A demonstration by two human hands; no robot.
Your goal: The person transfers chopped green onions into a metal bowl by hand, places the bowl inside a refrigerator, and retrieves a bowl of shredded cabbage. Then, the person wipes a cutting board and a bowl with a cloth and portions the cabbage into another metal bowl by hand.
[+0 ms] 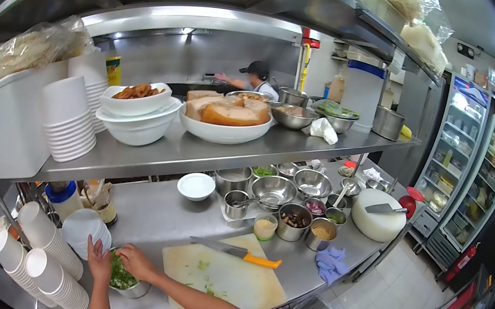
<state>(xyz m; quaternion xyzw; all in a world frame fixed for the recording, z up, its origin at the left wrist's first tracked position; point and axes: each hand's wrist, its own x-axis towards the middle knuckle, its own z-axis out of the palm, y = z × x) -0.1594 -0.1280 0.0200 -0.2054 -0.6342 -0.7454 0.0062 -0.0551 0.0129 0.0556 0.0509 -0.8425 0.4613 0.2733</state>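
A steel bowl (136,291) filled with chopped green herbs (121,274) stands on the lower counter. My left hand (98,260) is upright at the bowl's left side, its fingers stretched out and apart. Over the bowl's far right edge, my right hand (138,262) bends down with its fingers together; whether they pinch any herbs is hidden. A white cutting board (221,274) with scraps of green lies right of the bowl, under my right forearm. Across its far edge rests a knife with an orange handle (262,261). White plastic lids (85,230) are stacked just beyond my left hand.
Stacked white cups (56,279) crowd the left. Behind the board are several steel containers (293,222), a white bowl (196,186) and a blue cloth (331,264). A cleaver (384,208) lies on a round white block (371,219). A shelf (221,162) overhangs the counter; a person (260,79) works beyond.
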